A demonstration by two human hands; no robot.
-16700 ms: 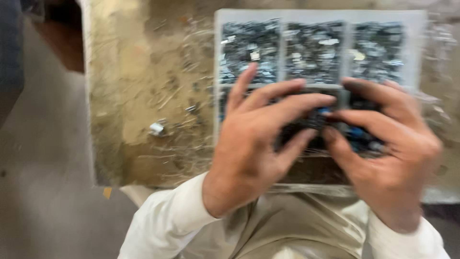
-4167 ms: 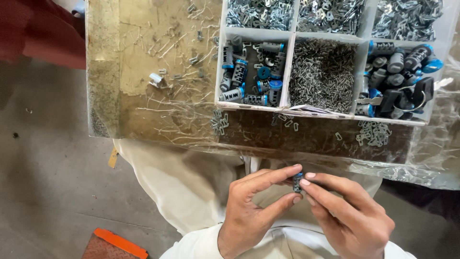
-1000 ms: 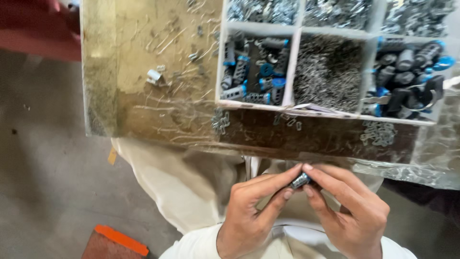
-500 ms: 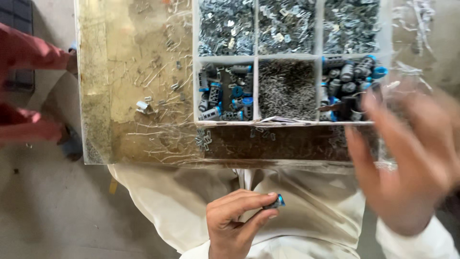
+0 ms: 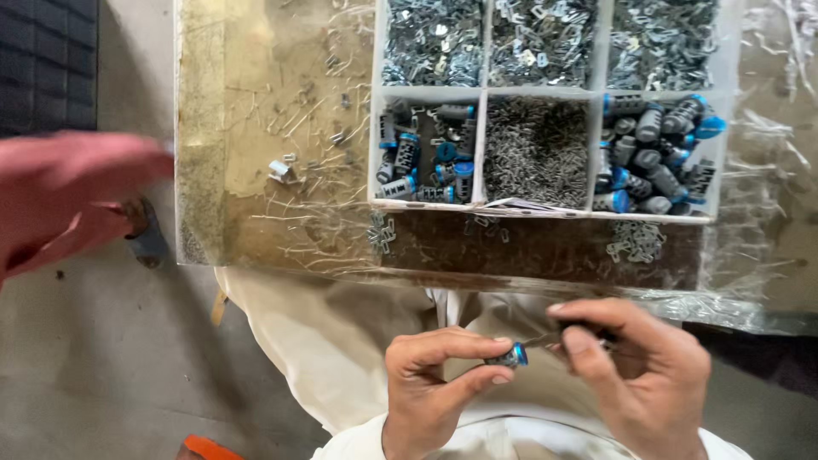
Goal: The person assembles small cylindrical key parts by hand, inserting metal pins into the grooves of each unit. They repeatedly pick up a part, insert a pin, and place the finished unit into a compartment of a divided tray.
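Holding item: small grey cylinder [image 5: 509,356] with a blue end cap, pinched between thumb and forefinger of the left hand [image 5: 426,393], low in the view at about 6 o'clock, over the lap in cream cloth [image 5: 341,341].
Orientation: long axis roughly level, tipped slightly up toward 2 o'clock; blue cap at the 3 o'clock end, grey body toward 9 o'clock, partly hidden by the fingertips.
Right hand [image 5: 643,383]: fingers curled in a pinch on a thin metal pin [image 5: 541,341], which lies nearly in line with the cylinder and meets it at the capped end; whether the pin has entered the cap cannot be told.
Spacing: the two hands sit just beside each other, joined only through cylinder and pin.

Surroundings:
- Divided tray [image 5: 479,149], white walls, at 12 o'clock from the hands, resting on a worn workboard [image 5: 256,111].
- Tray, near row: left cell holds grey cylinders with blue caps [image 5: 422,158], lying at mixed angles; middle cell holds fine wire pins [image 5: 537,149]; right cell holds more capped cylinders [image 5: 652,153].
- Tray, far row: three cells of small bright metal clips [image 5: 541,38].
- Workboard, 10 o'clock area: loose wire pins scattered, plus one small pale block [image 5: 279,169].
- Clear plastic sheet [image 5: 758,170] crumpled at the 3 o'clock edge.
- Blurred reddish sleeve [image 5: 68,192] of another person at 9 o'clock, well apart from both hands.
- Orange object [image 5: 204,447], partly cut off, at 7 o'clock on the grey floor [image 5: 85,358].
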